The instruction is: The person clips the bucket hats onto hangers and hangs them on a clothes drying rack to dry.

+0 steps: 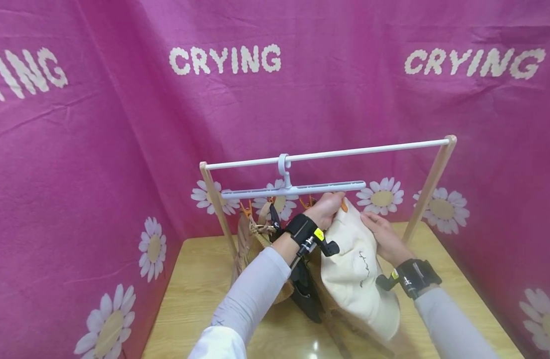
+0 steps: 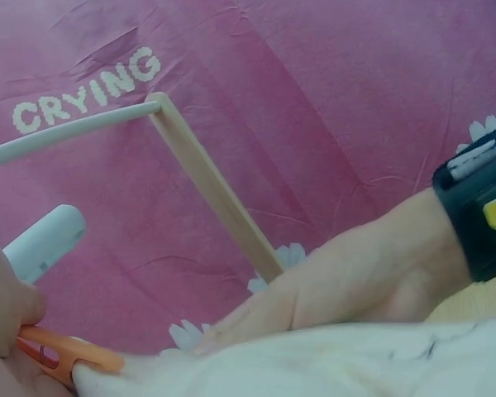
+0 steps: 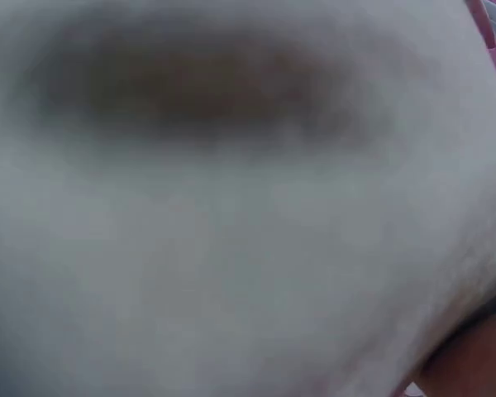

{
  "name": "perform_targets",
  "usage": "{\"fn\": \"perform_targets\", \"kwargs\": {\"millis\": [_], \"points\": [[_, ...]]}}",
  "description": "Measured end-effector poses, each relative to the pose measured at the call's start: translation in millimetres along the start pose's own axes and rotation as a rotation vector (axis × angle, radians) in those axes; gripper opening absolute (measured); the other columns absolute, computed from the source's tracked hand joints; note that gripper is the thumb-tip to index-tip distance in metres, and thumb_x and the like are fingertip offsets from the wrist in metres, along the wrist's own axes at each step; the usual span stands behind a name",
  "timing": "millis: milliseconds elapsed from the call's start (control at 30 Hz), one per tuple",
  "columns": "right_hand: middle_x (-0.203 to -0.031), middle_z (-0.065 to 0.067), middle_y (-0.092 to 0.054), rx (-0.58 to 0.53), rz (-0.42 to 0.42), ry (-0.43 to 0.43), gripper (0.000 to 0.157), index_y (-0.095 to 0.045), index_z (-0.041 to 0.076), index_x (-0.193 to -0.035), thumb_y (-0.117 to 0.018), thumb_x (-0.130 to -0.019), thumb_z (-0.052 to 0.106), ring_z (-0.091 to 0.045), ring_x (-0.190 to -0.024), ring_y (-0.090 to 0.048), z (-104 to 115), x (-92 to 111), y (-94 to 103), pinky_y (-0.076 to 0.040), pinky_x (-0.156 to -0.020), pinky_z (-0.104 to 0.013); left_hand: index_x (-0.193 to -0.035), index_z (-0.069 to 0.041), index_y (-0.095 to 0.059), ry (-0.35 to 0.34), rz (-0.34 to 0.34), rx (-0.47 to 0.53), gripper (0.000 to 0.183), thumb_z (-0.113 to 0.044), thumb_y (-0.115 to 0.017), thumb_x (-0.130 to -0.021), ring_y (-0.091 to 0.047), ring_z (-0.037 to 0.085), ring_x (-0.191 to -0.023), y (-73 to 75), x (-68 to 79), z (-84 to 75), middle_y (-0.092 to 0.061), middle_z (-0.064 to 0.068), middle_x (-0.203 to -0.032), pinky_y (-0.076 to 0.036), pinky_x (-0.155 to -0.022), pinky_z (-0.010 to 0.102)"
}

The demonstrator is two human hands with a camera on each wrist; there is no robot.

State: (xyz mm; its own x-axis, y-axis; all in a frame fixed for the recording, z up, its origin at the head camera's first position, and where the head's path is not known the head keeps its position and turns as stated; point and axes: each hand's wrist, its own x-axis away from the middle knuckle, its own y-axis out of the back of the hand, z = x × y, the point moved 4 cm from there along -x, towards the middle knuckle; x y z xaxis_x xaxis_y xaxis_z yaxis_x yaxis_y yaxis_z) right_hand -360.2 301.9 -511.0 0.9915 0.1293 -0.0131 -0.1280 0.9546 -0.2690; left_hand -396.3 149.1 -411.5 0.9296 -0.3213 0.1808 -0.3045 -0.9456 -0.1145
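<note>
My left hand (image 1: 326,209) pinches an orange clip (image 2: 95,356) at the top of a cream cloth hat (image 1: 351,254), just under the right part of a pale blue hanger (image 1: 319,189). Dark script lettering runs down the hat's side. On the hat's right edge, my right hand (image 1: 387,239) holds the cloth near the top; part of that hand is hidden behind it. Blurred cream fabric (image 3: 231,240) fills most of the right wrist view. In the left wrist view, the right hand (image 2: 347,277) lies along the hat's far edge.
The hanger hooks over the white rail (image 1: 369,149) of a wooden-legged rack (image 1: 429,189). Left of the hat, a tan hat (image 1: 243,244) and a black item (image 1: 306,291) hang low from orange clips. Beneath is a wooden tabletop (image 1: 194,294), enclosed by pink flowered cloth (image 1: 337,99).
</note>
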Motion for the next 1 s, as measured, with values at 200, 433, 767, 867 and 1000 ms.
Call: {"fn": "perform_targets", "kwargs": {"millis": [200,433,767,867,1000], "points": [[-0.107,0.007,-0.071,-0.04,0.028,-0.026,0.016,-0.063,0.021,-0.116,-0.049,-0.113,0.027,-0.005,-0.1,-0.069,-6,-3,-4.1,-0.057,-0.087,-0.023,-0.066,-0.008,-0.045,-0.019,-0.036,-0.064,0.04,-0.012,-0.05,-0.106,-0.044,0.014,-0.068,-7.8,1.7,-1.4,-0.043,0.002,-0.067,-0.038,-0.07,0.02],[-0.107,0.009,-0.072,0.08,0.045,-0.055,0.018,-0.068,0.026,-0.116,-0.05,-0.112,0.028,-0.006,-0.096,-0.07,-7,-7,3.2,-0.059,-0.084,-0.026,-0.069,-0.011,-0.045,0.006,-0.067,-0.061,0.039,-0.019,-0.061,-0.104,-0.05,0.013,-0.08,-3.5,6.1,-0.3,-0.047,0.001,-0.078,-0.04,-0.076,0.022],[-0.141,-0.022,-0.058,0.726,0.01,-0.076,0.067,-0.05,-0.001,-0.151,-0.051,-0.109,0.051,-0.012,-0.108,-0.061,29,-12,31.9,-0.055,-0.087,-0.026,-0.087,-0.008,-0.059,0.044,0.125,-0.113,0.03,-0.033,-0.065,-0.103,-0.048,0.013,-0.075,8.1,19.2,6.8,-0.045,-0.003,-0.083,-0.039,-0.072,0.029],[-0.142,-0.024,-0.058,0.801,-0.017,-0.07,0.066,-0.053,-0.003,-0.148,-0.05,-0.109,0.05,-0.015,-0.111,-0.059,33,-15,37.0,-0.052,-0.089,-0.027,-0.079,-0.01,-0.054,0.05,0.186,-0.18,0.04,-0.039,-0.058,-0.106,-0.039,0.014,-0.063,11.0,25.0,9.7,-0.038,-0.003,-0.07,-0.029,-0.069,0.034],[-0.133,-0.025,-0.062,0.861,-0.051,-0.034,0.063,-0.059,-0.006,-0.14,-0.049,-0.11,0.048,-0.026,-0.114,-0.058,37,-15,36.6,-0.049,-0.092,-0.033,-0.089,-0.007,-0.067,0.02,0.226,-0.267,0.043,-0.042,-0.051,-0.108,-0.055,0.012,-0.08,12.6,32.1,9.3,-0.058,-0.003,-0.08,-0.041,-0.09,0.041]]}}
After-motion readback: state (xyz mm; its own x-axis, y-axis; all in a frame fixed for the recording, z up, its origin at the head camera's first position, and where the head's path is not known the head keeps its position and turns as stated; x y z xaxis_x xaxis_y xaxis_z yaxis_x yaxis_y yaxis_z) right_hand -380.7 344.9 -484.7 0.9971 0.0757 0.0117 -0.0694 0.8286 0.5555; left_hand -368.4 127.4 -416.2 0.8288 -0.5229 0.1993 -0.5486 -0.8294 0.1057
